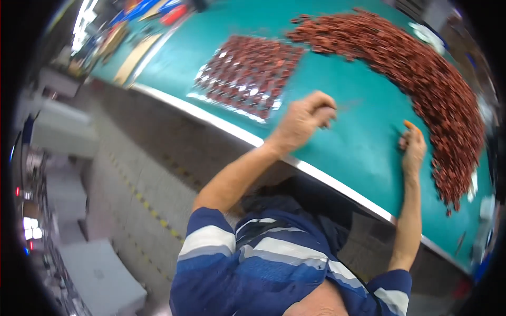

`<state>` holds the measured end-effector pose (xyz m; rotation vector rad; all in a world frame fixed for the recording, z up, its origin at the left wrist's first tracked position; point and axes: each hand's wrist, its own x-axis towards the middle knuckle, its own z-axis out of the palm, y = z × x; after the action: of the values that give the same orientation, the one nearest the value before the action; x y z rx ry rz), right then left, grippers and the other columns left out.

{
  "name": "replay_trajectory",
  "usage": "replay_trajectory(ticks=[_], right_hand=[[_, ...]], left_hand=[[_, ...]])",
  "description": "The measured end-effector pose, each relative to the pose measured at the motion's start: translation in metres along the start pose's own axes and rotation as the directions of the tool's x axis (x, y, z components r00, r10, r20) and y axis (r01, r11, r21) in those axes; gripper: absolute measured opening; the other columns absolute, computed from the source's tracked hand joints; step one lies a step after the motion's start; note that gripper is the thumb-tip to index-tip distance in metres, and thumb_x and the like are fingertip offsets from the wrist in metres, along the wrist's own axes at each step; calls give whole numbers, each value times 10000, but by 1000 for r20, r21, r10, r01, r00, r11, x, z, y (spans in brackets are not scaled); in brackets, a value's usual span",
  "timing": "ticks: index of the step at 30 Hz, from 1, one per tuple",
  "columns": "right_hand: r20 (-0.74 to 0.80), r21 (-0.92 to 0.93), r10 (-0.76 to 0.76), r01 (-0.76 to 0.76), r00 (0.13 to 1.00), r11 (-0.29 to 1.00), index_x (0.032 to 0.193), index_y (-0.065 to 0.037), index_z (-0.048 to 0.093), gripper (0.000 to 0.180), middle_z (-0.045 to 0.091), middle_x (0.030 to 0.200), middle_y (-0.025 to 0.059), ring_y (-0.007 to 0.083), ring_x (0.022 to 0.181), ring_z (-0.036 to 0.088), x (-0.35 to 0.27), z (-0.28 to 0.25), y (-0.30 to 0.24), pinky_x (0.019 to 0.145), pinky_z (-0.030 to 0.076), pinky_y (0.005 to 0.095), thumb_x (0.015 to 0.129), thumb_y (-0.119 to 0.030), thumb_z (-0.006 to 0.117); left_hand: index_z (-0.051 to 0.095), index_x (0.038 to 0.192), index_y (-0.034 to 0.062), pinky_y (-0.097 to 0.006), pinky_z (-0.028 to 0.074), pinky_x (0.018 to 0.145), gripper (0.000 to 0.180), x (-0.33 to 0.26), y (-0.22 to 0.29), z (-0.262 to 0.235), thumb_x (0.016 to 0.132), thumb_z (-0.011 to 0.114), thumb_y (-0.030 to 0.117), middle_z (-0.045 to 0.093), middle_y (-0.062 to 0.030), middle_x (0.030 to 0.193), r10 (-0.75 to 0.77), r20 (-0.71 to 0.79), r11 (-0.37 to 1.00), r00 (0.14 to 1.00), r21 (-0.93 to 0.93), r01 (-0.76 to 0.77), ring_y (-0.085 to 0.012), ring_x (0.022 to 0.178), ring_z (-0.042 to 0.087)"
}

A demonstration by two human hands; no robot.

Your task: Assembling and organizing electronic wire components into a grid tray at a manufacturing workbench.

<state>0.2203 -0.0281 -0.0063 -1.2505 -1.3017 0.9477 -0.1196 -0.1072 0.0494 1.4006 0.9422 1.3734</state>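
Observation:
My left hand (305,120) hovers over the green table, its fingers curled together and smeared by motion. A faint reddish blur shows just right of its fingertips; I cannot make out what the fingers hold. To the right, my right hand (415,149) is beside the inner edge of a long curved heap of small reddish-brown pieces (421,79). One of its fingers wears an orange fingertip cover, and the fingers are bent inward, hiding anything between them. Left of my left hand lies a clear plastic sheet or bag (247,76) with rows of similar reddish pieces.
The green table (348,142) has a pale metal front edge (205,117). At its far left are a tan strip (139,58), a red item (173,15) and blue items. White crumpled material (428,37) lies behind the heap. Grey boxes (103,276) stand on the floor at left.

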Motion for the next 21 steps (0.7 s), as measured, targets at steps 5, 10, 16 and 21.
replay_trajectory(ticks=[5,10,16,21], right_hand=[[8,30,37,-37,999,999,1106,-9,638,316,513,745,-24,52,623,466,1,15,-4,542,367,192,998,-275,507],[17,-24,30,-30,999,999,1098,-17,652,306,511,741,-27,46,617,458,3,14,2,534,353,191,984,-277,539],[40,0,42,-42,998,999,1106,-19,649,302,514,740,-32,42,616,458,2,24,9,533,344,183,982,-272,543],[-6,-54,18,-19,1000,998,1102,-15,648,314,503,734,-36,40,610,442,3,10,3,527,338,187,982,-284,537]], left_hand=[[636,929,24,-220,461,702,60,-61,32,-177,874,638,49,614,-7,861,161,-450,899,878,434,57,-75,793,566],[629,937,-4,-253,465,704,92,-74,36,-238,883,624,72,638,-30,841,209,-508,785,836,597,166,-94,794,577],[621,885,-9,-326,473,714,86,-73,8,-287,817,630,42,617,-104,802,227,-481,664,847,712,226,-205,775,614],[632,893,-4,-335,474,761,130,-64,-9,-275,790,640,75,649,-147,883,256,-477,540,841,792,284,-252,822,638]])
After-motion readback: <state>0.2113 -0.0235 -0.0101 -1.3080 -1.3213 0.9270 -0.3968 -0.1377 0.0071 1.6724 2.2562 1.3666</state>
